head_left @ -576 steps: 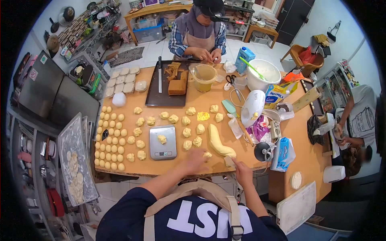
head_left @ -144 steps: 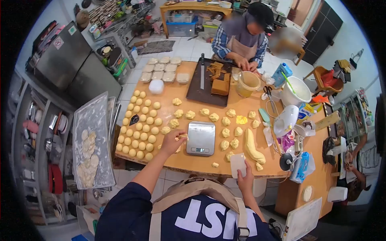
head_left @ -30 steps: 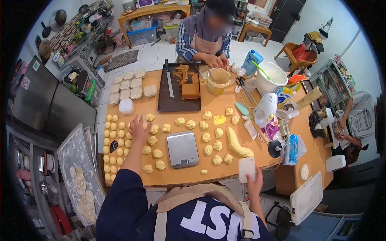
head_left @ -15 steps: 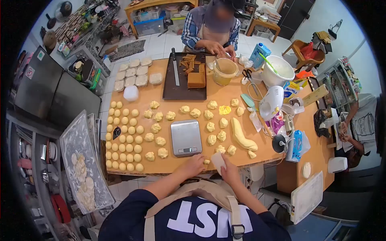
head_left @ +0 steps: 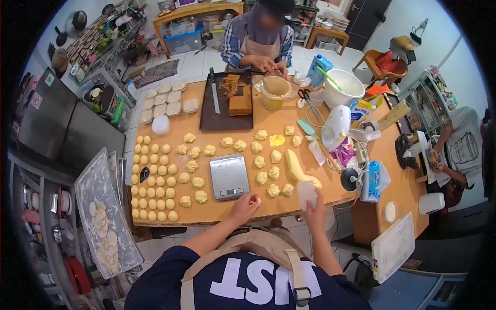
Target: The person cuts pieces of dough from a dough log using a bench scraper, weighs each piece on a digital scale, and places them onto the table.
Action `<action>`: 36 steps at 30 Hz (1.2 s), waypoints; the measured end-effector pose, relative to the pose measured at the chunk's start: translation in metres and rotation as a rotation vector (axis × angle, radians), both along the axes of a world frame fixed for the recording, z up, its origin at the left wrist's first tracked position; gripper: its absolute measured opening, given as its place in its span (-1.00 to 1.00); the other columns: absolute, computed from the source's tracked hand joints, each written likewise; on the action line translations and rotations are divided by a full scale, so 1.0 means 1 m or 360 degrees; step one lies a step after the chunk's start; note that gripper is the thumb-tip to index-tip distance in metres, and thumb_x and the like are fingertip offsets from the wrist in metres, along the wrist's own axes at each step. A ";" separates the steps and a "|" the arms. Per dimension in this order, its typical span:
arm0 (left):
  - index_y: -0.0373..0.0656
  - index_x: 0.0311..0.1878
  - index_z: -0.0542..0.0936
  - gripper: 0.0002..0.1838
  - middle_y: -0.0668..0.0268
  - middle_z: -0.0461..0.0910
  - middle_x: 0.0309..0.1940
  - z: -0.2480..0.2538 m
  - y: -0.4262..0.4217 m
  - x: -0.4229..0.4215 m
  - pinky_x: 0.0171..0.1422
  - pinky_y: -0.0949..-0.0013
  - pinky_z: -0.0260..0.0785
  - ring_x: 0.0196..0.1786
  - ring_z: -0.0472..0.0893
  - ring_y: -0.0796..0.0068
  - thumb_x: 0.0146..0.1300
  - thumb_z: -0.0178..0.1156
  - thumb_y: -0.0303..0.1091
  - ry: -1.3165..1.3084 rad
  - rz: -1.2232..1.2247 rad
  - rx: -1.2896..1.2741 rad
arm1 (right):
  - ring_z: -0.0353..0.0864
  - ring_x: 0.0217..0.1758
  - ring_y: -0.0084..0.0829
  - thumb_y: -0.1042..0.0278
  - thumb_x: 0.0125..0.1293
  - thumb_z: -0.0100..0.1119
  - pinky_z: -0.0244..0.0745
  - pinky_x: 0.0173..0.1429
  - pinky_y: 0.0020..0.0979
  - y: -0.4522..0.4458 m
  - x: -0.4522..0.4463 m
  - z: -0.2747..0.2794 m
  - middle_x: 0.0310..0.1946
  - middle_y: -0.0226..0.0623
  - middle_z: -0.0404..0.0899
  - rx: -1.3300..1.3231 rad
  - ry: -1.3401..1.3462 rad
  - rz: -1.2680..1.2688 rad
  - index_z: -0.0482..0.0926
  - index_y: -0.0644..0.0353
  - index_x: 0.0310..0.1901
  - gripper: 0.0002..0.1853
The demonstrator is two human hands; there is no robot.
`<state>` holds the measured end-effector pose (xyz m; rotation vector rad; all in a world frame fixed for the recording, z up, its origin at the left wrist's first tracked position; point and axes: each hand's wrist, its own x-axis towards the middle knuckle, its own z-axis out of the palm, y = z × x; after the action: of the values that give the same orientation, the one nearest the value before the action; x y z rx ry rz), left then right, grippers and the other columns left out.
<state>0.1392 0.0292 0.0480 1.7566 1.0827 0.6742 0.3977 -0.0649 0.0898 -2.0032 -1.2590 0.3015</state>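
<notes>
My left hand is closed on a small piece of dough, just below the front right corner of the silver scale. Nothing rests on the scale. In my right hand is a pale flat scraper, held upright against the near end of the long dough roll. Rough dough lumps lie in loose groups on both sides of the scale. Smooth round dough balls stand in rows at the table's left.
Across the wooden table, a person works behind a dark tray with a knife and brown cake. A tub, white bowl and hand mixer stand right. Another person is at far right.
Since half a second ago, my left hand has picked up the small dough piece by the scale. My right hand has carried the scraper rightward to the dough roll's near end.
</notes>
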 end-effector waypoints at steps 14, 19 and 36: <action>-0.21 -0.03 0.55 -0.65 0.17 0.56 -0.18 -0.005 -0.018 0.071 -0.06 0.27 0.49 -0.14 0.60 0.22 0.11 0.35 -0.37 0.0190 -0.0153 0.0054 | 0.63 -0.21 -0.04 0.44 0.22 0.07 0.48 -0.17 -0.09 0.011 0.125 0.010 -0.32 -0.14 0.62 -0.0539 -0.0608 0.0552 0.56 0.09 -0.17 -0.84; -0.22 -0.06 0.54 -0.63 0.13 0.55 -0.20 -0.012 -0.035 0.101 -0.05 0.20 0.46 -0.14 0.58 0.12 0.05 0.37 -0.40 0.0327 0.0038 0.0123 | 0.66 -0.21 -0.11 0.47 0.15 0.10 0.50 -0.18 -0.11 0.032 0.124 -0.008 -0.33 -0.19 0.63 -0.0675 -0.0780 0.0755 0.50 0.10 -0.16 -0.80; -0.29 -0.02 0.53 -0.59 0.20 0.56 -0.21 -0.036 -0.060 0.168 -0.15 0.40 0.50 -0.23 0.60 0.44 0.07 0.41 -0.43 0.0066 0.0606 -0.0415 | 0.70 -0.35 -0.10 0.42 0.24 0.22 0.61 -0.35 -0.17 0.030 0.118 -0.042 -0.32 0.06 0.62 -0.0830 0.0607 0.0795 0.43 0.37 0.00 -0.66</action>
<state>0.3076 -0.0310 0.0124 1.3601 1.4830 0.6903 0.5160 -0.0352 0.0475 -1.8671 -1.5109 1.3020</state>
